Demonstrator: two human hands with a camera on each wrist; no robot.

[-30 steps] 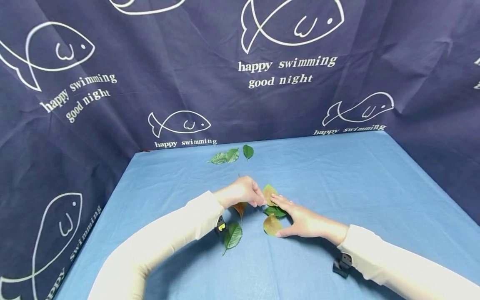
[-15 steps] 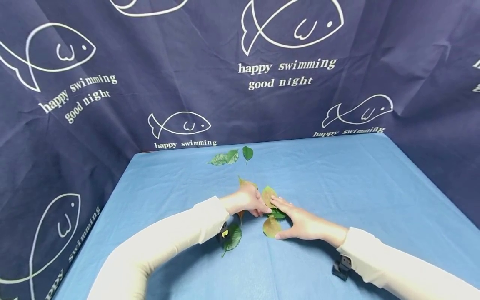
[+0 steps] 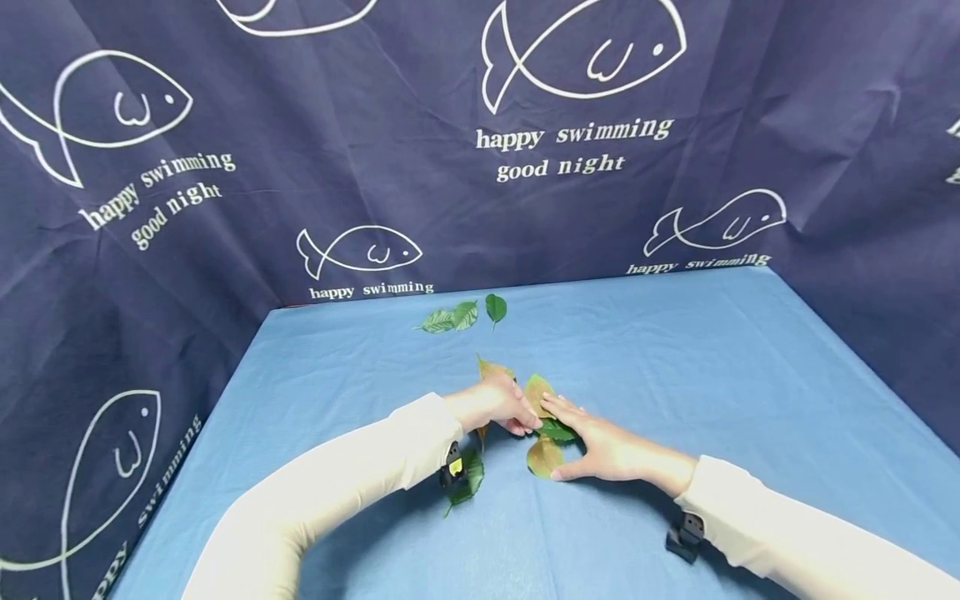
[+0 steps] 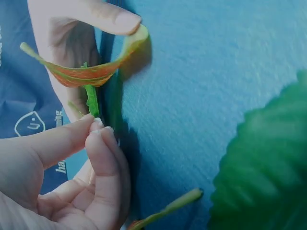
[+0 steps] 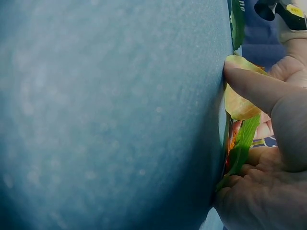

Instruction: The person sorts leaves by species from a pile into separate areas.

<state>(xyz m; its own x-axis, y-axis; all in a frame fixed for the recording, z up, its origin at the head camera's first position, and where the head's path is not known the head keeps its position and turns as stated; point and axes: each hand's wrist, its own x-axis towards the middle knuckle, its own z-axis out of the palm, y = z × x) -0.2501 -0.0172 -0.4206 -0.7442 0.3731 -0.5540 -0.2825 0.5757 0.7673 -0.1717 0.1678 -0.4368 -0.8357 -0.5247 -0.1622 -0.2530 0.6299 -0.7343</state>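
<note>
In the head view my left hand (image 3: pixel 504 406) reaches in from the left and pinches the near end of a green leaf (image 3: pixel 557 430) between thumb and forefinger. The left wrist view shows that leaf (image 4: pixel 92 99) edge-on, above the pinching fingertips. My right hand (image 3: pixel 607 442) lies with fingers spread over the same leaf. Its thumb touches the edge of a yellow-brown leaf (image 3: pixel 543 457) on the near side, which looks curled up in the left wrist view. Its fingertips rest on another yellow-brown leaf (image 3: pixel 537 393) on the far side.
A serrated green leaf (image 3: pixel 468 479), an orange leaf (image 3: pixel 482 435) and a yellowish leaf (image 3: pixel 491 367) lie around the left wrist. Farther back are several green leaves (image 3: pixel 465 314) on the blue cloth (image 3: pixel 675 350). A dark fish-print curtain (image 3: pixel 420 150) stands behind.
My left hand has moved slightly right and toward me, onto the tip of the green leaf between the yellow-brown ones. The right hand has stayed almost still.
</note>
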